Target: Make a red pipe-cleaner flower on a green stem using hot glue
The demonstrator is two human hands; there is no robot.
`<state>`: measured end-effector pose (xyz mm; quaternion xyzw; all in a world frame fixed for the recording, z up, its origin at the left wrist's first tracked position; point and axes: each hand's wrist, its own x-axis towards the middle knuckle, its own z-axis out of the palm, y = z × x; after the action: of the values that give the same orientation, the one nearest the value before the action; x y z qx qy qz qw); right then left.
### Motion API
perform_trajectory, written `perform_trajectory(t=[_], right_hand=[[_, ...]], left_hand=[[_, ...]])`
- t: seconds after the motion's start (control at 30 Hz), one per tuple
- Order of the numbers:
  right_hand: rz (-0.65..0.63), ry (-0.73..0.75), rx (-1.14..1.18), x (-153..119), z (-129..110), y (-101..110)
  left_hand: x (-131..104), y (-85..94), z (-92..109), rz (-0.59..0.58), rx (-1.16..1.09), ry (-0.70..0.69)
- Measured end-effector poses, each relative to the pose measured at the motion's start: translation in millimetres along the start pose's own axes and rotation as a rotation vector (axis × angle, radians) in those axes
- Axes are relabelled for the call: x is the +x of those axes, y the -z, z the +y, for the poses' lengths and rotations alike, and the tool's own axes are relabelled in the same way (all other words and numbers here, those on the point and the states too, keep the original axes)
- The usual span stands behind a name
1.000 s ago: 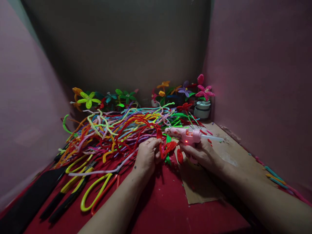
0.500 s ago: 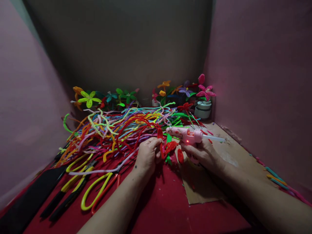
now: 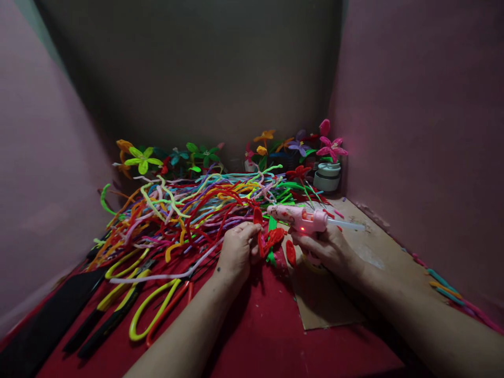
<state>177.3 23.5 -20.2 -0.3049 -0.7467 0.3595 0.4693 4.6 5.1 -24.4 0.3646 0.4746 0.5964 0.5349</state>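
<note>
My left hand pinches a red pipe-cleaner flower piece whose petals stick out past the fingertips. A pink hot glue gun is gripped in my right hand, with its red light lit and a clear glue stick jutting from the back. Its nozzle points left, close to the upper red petal; whether they touch I cannot tell. One loose-looking red petal shows just below the gun. Behind the flower piece is a green pipe cleaner.
A heap of coloured pipe cleaners covers the left and middle of the red table. Pliers and yellow-handled scissors lie at left. Finished flowers line the back; cardboard lies under my right hand.
Hardly anything differs. The whole view has shifted very slightly, and both hands keep their hold and place.
</note>
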Motion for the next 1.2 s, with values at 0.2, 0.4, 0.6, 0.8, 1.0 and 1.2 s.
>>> perform_trajectory(t=[0.2,0.4,0.6,0.8,1.0,1.2], right_hand=[[-0.020,-0.002,0.004,0.6,3.0,0.7],[-0.067,0.029,0.040,2.2,-3.9,1.1],[-0.024,0.024,0.005,1.7,-5.7,0.9],[-0.042,-0.011,0.010,0.8,-3.6,1.1],[-0.025,0.006,-0.011,1.4,-4.5,1.0],[-0.019,0.005,-0.038,1.1,-4.9,0.9]], left_hand=[[0.9,0.7,-1.1,0.000,-0.009,-0.003],[0.3,0.3,-0.2,0.006,-0.001,-0.019],[-0.3,-0.1,1.1,0.023,0.017,0.000],[0.3,0.2,0.8,0.022,0.011,0.002],[-0.4,-0.4,1.0,0.006,-0.015,-0.010],[-0.5,-0.3,1.3,0.002,-0.009,-0.012]])
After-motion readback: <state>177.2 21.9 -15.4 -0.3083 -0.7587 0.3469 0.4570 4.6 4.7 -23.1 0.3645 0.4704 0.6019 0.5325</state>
